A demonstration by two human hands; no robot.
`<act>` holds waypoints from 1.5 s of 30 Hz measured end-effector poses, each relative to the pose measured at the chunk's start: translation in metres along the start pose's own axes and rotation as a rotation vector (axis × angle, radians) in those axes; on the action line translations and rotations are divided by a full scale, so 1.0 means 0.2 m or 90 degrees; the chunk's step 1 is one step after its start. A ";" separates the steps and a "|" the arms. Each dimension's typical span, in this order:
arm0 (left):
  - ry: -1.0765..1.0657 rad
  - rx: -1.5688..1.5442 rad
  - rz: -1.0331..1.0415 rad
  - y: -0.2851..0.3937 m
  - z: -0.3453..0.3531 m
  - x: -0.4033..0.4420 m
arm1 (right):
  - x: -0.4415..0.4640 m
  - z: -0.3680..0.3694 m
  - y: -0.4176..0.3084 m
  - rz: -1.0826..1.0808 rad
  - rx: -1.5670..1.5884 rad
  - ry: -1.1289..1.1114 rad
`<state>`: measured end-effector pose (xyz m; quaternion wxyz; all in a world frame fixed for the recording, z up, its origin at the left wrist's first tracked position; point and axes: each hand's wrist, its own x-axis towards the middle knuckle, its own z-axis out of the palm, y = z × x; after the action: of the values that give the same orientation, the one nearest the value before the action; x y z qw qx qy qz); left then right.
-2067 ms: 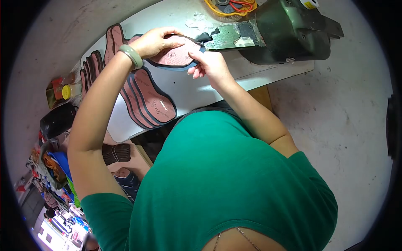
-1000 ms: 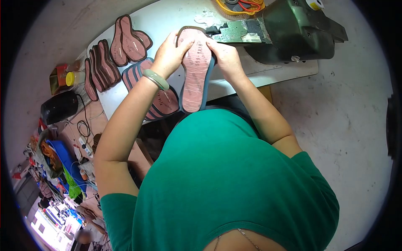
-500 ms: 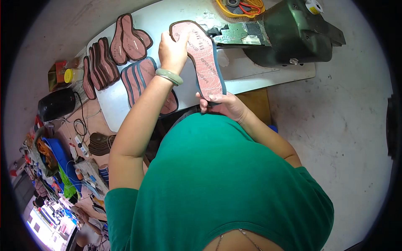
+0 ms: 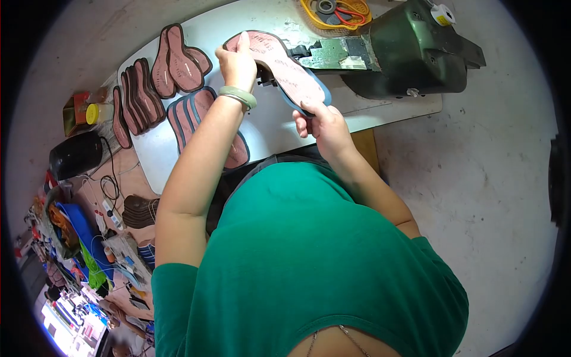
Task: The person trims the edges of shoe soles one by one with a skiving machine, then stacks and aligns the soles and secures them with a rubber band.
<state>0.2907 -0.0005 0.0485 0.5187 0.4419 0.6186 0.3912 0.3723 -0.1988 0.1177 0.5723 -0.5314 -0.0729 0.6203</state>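
Setting the clock by the person at the bench, with twelve straight ahead, I see a white table running from ten round to past one. A dark green machine sits between one and two, its arm reaching towards the middle. At ten lie brown-edged insoles, with blue-edged insoles nearer in. At twelve is the pink insole, held up over the table and running from upper left to lower right, just beside the machine arm's tip; whether they touch I can't tell. It looks light, thin and bendy, hardly fragile, so I'd grip it by the rim at both ends. The left hand grasps the far end; the right hand pinches the near one, thumb on top. A pale green bangle circles the left wrist.
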 end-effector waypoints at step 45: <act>-0.616 0.437 0.324 0.22 -0.19 -0.11 | -0.05 0.17 0.15 -0.132 0.022 -0.195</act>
<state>0.2615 -0.0090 0.1023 0.4589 0.8422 0.2803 0.0383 0.3253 -0.1995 0.1174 0.6242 -0.4106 -0.2029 0.6329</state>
